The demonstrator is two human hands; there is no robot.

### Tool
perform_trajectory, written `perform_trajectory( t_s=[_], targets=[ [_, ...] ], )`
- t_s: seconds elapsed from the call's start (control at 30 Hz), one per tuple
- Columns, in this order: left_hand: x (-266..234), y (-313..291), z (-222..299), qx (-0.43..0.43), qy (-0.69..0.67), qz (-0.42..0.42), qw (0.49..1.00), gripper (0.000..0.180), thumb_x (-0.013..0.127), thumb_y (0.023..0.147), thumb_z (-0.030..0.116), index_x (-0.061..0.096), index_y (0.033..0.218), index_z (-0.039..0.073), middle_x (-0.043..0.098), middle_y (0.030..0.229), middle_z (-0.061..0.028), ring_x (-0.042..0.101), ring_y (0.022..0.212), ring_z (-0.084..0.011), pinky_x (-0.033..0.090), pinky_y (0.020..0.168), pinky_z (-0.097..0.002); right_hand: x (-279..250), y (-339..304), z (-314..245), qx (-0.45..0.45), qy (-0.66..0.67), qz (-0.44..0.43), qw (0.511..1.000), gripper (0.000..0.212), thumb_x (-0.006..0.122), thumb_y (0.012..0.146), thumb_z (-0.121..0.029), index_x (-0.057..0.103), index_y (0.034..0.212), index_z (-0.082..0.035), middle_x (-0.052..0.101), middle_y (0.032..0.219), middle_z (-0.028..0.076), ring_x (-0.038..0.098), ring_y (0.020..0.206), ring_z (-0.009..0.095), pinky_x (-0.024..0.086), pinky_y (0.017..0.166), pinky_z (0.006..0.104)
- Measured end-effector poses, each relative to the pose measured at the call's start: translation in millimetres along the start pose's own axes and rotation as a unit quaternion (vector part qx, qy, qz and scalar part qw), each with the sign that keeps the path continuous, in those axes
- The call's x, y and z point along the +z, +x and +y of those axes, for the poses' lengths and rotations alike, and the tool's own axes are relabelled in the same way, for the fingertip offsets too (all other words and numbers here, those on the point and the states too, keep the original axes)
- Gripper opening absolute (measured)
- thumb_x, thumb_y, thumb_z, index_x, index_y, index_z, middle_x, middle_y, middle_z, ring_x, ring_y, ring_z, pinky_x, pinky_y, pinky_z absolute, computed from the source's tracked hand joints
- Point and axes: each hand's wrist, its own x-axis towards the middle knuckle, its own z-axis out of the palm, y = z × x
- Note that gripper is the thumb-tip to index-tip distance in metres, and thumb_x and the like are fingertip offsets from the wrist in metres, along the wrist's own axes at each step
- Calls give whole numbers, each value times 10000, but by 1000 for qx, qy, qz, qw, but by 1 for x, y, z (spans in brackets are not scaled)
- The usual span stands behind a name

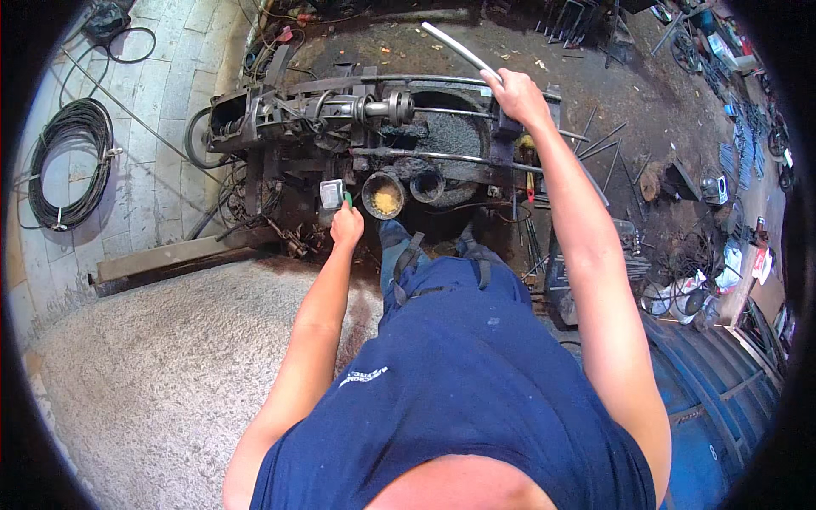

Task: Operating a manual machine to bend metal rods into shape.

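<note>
My left hand (347, 225) is closed round the green handle of a tool with a flat, pale rectangular head (331, 194), perhaps a brush or scraper. Just right of that head sits a round metal bowl (367, 201) with yellow material inside, and a dark cup (427, 184) stands beside it. Farther right, my right hand (518, 100) grips a pale metal rod (455, 47) that slants up and left above the machine. The rod's other end is hidden behind my hand and forearm. In front of me lies a greasy lathe-like machine (314, 115) with long rails (425, 156).
A coil of black cable (72, 161) lies on the pale tiles at left. A metal beam (183, 255) borders the rough concrete (187, 357). Loose rods (602, 144) and scattered tools lie right of the machine. Blue ribbed metal (714, 408) fills the lower right.
</note>
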Motion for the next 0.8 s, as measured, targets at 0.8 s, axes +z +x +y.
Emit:
perform_trajectory(
  t_s=[0.8],
  targets=[
    [6, 3, -5, 9, -1, 16, 1000, 365, 496, 907, 278, 576, 1189, 59, 658, 1004, -256, 639, 944, -435, 509, 823, -530, -6, -4, -1, -1, -10, 1, 1000, 583, 433, 931, -575, 649, 986, -37, 661, 986, 253, 628, 973, 421, 486, 851, 511]
  ],
)
